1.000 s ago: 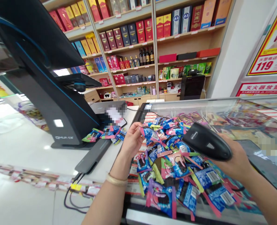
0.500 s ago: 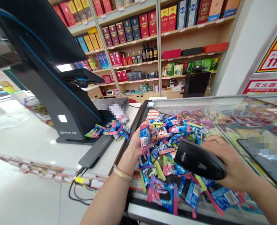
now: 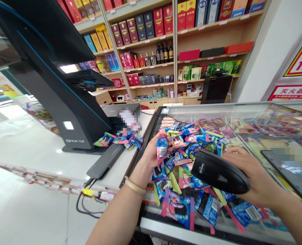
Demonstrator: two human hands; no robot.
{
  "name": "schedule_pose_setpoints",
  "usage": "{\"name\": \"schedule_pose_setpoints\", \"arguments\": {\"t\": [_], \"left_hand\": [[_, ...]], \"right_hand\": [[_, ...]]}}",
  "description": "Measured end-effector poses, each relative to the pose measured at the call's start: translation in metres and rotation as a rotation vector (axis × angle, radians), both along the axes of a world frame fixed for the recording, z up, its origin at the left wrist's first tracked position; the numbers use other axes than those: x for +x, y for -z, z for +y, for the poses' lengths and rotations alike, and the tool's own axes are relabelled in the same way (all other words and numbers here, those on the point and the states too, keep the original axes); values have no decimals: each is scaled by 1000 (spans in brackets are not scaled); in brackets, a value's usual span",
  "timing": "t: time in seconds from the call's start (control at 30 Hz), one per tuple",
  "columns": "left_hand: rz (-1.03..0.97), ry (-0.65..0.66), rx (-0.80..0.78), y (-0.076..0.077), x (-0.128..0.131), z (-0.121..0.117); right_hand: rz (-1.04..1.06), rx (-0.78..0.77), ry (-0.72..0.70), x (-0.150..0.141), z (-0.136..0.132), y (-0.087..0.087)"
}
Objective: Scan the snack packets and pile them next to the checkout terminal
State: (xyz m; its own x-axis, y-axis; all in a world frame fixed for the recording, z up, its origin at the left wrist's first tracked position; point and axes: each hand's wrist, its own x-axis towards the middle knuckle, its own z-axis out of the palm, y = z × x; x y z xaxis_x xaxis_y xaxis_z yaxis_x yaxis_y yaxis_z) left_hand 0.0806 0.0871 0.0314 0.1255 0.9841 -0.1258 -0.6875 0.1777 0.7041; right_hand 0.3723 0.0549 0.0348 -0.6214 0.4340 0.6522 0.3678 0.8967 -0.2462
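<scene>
My left hand [image 3: 153, 149] holds a small blue and pink snack packet [image 3: 162, 149], its barcode turned up toward me. Fingers wrap behind the packet and partly show at its right edge. In my right hand [image 3: 250, 177] is a black barcode scanner [image 3: 219, 172], its head pointing left toward the packet. The grip of the scanner is hidden under the hand. Below and between both hands lies a loose pile of similar packets [image 3: 189, 149] in blue, pink and green. A purple-edged packet [image 3: 177, 209] sits at the near side of the pile.
The pile rests on a glass display counter [image 3: 242, 112]. To the left, a black checkout terminal [image 3: 71, 102] stands on a white counter [image 3: 38, 153], with several packets [image 3: 122, 137] at its base. A dark tablet-like device [image 3: 288, 177] lies right. Shelves with boxes [image 3: 145, 25] stand behind.
The packet in my left hand has tilted slightly and now looks more curled. The scanner has shifted a little to the right. The view has moved slightly.
</scene>
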Motion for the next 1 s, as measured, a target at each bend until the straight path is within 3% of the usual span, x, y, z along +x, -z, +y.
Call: {"name": "schedule_pose_setpoints", "arguments": {"t": [0.13,0.23,0.37,0.5,0.6,0.9,1.0], "left_hand": [[-57,-48,-11,-6,-2,-2],[-200,-267,-70,-14,-19,0],[-361,-528,-158,-28,-64,6],[-411,-555,-156,-36,-103,8],[-439,-536,-154,-35,-113,5],[-424,-532,-118,-30,-108,4],[-236,-638,-38,-33,-94,5]], "right_hand": [[54,73,8,4,3,0],[108,69,47,11,6,8],[149,33,106,17,8,19],[177,-19,154,13,4,18],[140,-25,158,10,1,14],[126,18,155,16,10,17],[124,62,144,19,13,17]]}}
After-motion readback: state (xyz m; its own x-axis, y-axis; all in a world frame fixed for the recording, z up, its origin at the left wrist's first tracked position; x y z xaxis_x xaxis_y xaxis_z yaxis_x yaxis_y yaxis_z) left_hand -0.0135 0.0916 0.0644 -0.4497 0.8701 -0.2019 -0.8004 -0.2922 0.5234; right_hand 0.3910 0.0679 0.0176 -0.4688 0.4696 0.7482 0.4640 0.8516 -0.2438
